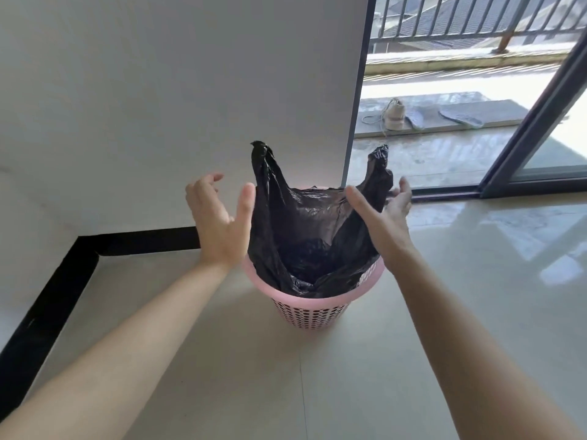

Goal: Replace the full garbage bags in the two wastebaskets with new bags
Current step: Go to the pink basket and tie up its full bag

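A pink perforated wastebasket (309,312) stands on the tiled floor near the wall corner. A black garbage bag (311,230) sits in it, its mouth wide and its two handle loops sticking up above the rim. My left hand (219,223) is beside the bag's left handle with fingers spread and the thumb against the plastic. On the other side, my right hand (384,217) has its thumb on the inner face of the bag's right edge and its fingers behind it. Neither hand plainly grips the bag.
A white wall (158,106) with a black skirting board (47,300) runs along the left and behind the basket. An open sliding glass door (533,122) at the right leads to a balcony where a shoe (394,117) and insoles lie.
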The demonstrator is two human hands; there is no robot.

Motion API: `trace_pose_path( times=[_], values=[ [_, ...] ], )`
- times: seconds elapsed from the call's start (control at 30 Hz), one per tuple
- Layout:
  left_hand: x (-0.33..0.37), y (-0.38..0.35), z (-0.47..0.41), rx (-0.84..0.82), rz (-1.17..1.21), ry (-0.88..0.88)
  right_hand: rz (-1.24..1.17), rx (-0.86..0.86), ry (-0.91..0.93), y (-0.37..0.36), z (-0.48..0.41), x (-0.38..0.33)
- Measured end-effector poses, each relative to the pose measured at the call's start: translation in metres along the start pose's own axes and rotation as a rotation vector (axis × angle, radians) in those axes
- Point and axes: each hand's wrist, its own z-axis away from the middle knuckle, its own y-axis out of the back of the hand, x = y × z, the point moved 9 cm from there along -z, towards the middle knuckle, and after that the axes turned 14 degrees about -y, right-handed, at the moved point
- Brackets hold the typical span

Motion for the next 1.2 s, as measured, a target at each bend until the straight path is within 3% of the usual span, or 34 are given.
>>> trace_pose_path(
  times=[0.1, 0.2, 0.3, 0.53, 0.63, 0.73, 0.8, 0.97, 1.03, 1.1, 1.2],
  values=[
    [-0.014, -0.029, 0.023, -0.327, -0.172, -0.037, 0.454, -0.036, 0.206, -0.017, 0.004, 0.012],
    [-0.029, -0.047, 0.027, -0.417, -0.117, 0.01, 0.693, -0.018, 0.264, -0.03, 0.0, 0.03],
    [-0.03, -0.056, 0.008, -0.333, 0.02, 0.126, 0.633, -0.003, 0.234, -0.031, -0.005, 0.027],
    [-0.003, -0.081, -0.025, -0.382, 0.392, 0.219, 0.009, 0.009, 0.247, -0.009, -0.004, -0.038],
    [0.002, -0.095, -0.017, -0.492, 0.435, 0.297, 0.061, 0.015, 0.231, -0.009, -0.006, -0.032],
    [-0.006, -0.097, -0.012, -0.575, 0.232, 0.227, 0.148, 0.009, 0.212, -0.012, -0.006, -0.013],
    [-0.017, -0.092, -0.017, -0.557, 0.04, 0.149, 0.262, 0.019, 0.23, -0.017, -0.006, -0.008],
    [-0.033, -0.078, -0.024, -0.397, 0.085, 0.172, 0.206, 0.016, 0.234, -0.02, -0.008, -0.014],
    [-0.037, -0.067, -0.032, -0.236, 0.192, 0.227, 0.124, -0.01, 0.191, -0.02, -0.009, -0.017],
    [-0.034, -0.069, -0.032, -0.136, 0.491, 0.391, 0.069, -0.052, 0.163, -0.023, -0.01, -0.019],
    [-0.016, -0.086, -0.023, -0.205, 0.718, 0.499, 0.063, -0.084, 0.16, -0.032, -0.008, -0.018]
  ],
)
